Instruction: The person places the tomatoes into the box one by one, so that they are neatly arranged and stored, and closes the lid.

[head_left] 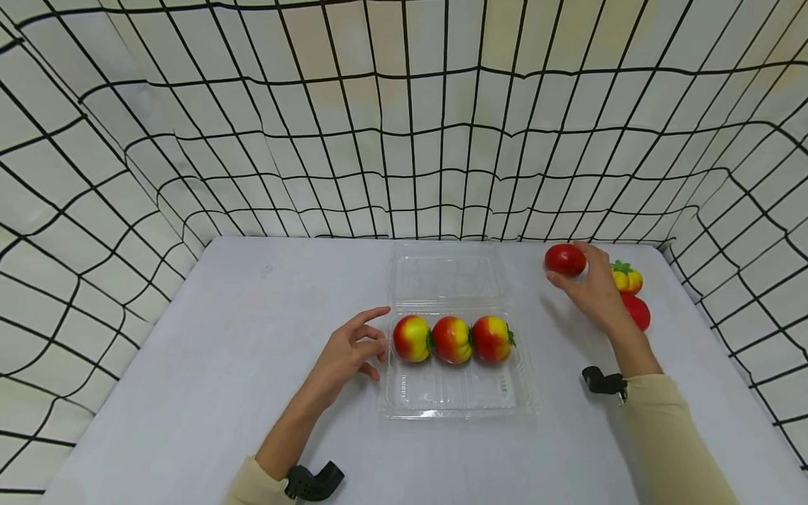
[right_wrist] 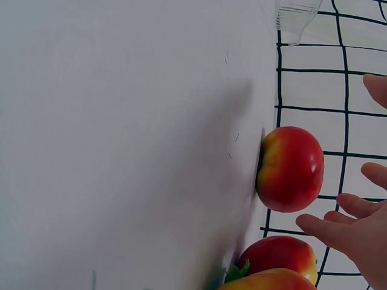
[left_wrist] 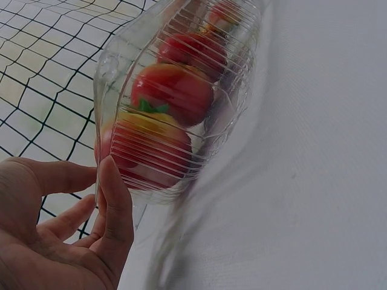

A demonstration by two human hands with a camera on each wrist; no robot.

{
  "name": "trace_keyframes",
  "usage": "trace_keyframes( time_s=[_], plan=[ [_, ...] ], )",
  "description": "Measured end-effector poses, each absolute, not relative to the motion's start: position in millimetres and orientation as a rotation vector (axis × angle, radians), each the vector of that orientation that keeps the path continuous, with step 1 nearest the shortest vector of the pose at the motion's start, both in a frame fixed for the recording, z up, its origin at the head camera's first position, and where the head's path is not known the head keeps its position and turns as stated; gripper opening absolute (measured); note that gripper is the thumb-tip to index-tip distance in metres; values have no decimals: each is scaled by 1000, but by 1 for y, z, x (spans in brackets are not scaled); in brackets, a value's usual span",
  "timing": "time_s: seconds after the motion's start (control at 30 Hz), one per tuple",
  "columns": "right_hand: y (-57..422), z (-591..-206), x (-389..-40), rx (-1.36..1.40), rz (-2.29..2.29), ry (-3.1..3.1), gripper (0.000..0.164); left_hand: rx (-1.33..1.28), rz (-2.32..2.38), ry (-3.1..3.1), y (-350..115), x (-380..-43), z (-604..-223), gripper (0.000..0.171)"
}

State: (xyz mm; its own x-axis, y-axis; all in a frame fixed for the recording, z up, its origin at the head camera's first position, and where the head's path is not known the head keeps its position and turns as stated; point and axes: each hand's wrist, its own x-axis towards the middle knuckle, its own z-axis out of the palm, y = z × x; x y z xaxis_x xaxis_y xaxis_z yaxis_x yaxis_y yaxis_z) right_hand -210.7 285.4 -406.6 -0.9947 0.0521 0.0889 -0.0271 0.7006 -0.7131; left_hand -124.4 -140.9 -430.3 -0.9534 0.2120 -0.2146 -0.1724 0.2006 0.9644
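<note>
Count: six tomatoes, one clear clamshell box (head_left: pixel 456 393), lid open, mid-table. Three tomatoes sit in a row in the box's back half. Three loose near the table's far right corner: one red tomato (head_left: pixel 564 259) at the right hand (head_left: pixel 593 291), fingers spread and relaxed beside it, not gripping it; the wrist view shows it on the table, glossy red with a yellow patch. Two others just right of that hand. Left hand (head_left: pixel 347 354) open, fingertips at the box's left edge.

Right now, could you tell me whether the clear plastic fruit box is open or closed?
Open. The clear box lies with its lid folded back flat on the table, and three tomatoes sit uncovered in its tray.
</note>
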Motion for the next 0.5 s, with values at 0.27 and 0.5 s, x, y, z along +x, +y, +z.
trace_keyframes(
  time_s=[0.27,0.5],
  plan=[
    [295,-407,-214,-43,1163,-2857,94,50,1815,2173,-138,-126,-430,57],
    [300,-410,-223,-58,1187,-2886,96,34,1803,2192,-140,-124,-429,56]
  ],
)
